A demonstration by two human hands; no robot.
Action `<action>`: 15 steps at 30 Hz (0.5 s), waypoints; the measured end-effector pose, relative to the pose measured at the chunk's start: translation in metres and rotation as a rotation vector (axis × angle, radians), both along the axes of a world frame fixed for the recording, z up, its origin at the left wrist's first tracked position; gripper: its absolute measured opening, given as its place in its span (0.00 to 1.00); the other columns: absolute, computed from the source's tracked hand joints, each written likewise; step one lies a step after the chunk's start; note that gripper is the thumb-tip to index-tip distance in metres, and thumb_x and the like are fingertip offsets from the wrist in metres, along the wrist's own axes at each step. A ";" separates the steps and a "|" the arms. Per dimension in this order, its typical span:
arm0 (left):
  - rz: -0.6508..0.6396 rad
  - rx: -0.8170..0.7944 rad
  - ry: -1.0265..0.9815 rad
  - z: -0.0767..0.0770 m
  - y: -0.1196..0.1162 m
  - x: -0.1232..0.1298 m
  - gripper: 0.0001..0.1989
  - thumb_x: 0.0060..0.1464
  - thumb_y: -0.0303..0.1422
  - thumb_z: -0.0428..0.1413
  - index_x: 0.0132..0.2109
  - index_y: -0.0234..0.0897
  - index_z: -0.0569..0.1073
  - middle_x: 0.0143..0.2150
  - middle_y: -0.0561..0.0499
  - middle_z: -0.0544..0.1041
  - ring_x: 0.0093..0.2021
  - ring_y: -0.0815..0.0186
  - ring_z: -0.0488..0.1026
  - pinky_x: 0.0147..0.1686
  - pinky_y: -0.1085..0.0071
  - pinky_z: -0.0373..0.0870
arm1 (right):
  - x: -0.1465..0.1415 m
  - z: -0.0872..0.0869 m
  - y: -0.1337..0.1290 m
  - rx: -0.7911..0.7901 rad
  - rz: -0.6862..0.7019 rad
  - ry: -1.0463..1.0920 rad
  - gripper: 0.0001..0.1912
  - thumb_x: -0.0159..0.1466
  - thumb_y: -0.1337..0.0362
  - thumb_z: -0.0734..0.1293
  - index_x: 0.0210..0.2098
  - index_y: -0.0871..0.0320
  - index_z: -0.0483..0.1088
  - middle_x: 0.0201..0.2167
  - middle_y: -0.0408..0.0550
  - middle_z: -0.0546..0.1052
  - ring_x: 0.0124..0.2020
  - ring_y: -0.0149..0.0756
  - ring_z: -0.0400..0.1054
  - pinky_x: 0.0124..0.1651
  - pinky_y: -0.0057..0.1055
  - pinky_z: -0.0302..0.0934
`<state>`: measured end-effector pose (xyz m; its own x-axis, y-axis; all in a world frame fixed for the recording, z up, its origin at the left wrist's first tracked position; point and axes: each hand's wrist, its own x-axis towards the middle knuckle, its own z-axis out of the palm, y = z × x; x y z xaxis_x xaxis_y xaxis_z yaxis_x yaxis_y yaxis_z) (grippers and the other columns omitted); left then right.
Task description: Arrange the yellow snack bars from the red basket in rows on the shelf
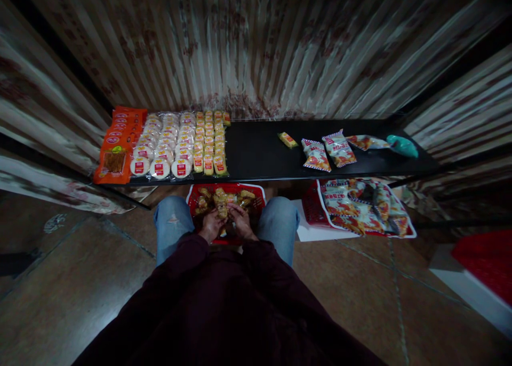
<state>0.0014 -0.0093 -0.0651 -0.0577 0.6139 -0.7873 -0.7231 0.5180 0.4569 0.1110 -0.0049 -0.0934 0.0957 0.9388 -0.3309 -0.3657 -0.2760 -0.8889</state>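
Both my hands are over a red basket (259, 195) between my knees, filled with small wrapped snacks (245, 194) in clear and golden packaging. My left hand (213, 223) has its fingers curled around one wrapped snack (221, 210). From the other side, my right hand (240, 220) closes its fingertips on the same snack. Fine detail of the fingers is dim. Just ahead, on a black shelf (252, 158), stand neat rows of yellow-wrapped snacks (208, 142). Beside them lie rows of round white crackers (161, 167) in clear wrappers.
Orange packets (120, 142) lie at the shelf's left end. To the right are a single yellow snack (288, 140), striped chip bags (339, 147) and a teal bag (402, 146). A second red basket (314, 203) below holds several chip bags. Pleated curtains (256, 46) hang behind.
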 end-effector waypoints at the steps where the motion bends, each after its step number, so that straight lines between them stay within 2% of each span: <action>1: -0.002 0.002 -0.022 0.002 0.000 0.000 0.09 0.54 0.23 0.49 0.42 0.34 0.69 0.27 0.50 0.75 0.23 0.69 0.72 0.25 0.74 0.69 | 0.000 0.004 0.000 -0.010 -0.014 0.013 0.19 0.45 0.51 0.74 0.32 0.56 0.77 0.32 0.48 0.79 0.34 0.37 0.72 0.42 0.35 0.66; 9: -0.046 0.040 -0.141 0.013 0.001 0.003 0.14 0.56 0.23 0.43 0.44 0.31 0.71 0.24 0.49 0.74 0.20 0.68 0.69 0.23 0.73 0.65 | 0.008 0.044 -0.002 0.042 0.044 -0.092 0.16 0.49 0.52 0.71 0.32 0.56 0.76 0.30 0.46 0.78 0.32 0.35 0.69 0.37 0.32 0.64; 15: -0.066 0.068 -0.214 0.022 0.003 0.009 0.13 0.53 0.23 0.46 0.42 0.32 0.73 0.26 0.48 0.75 0.25 0.66 0.72 0.30 0.71 0.70 | 0.009 0.060 -0.005 0.042 0.088 -0.159 0.17 0.52 0.52 0.69 0.36 0.56 0.75 0.25 0.42 0.74 0.23 0.30 0.65 0.26 0.27 0.61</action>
<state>0.0109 -0.0060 -0.0429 0.1479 0.6632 -0.7337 -0.7730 0.5403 0.3326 0.1200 -0.0096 -0.0338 0.0607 0.9586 -0.2783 -0.1963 -0.2619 -0.9449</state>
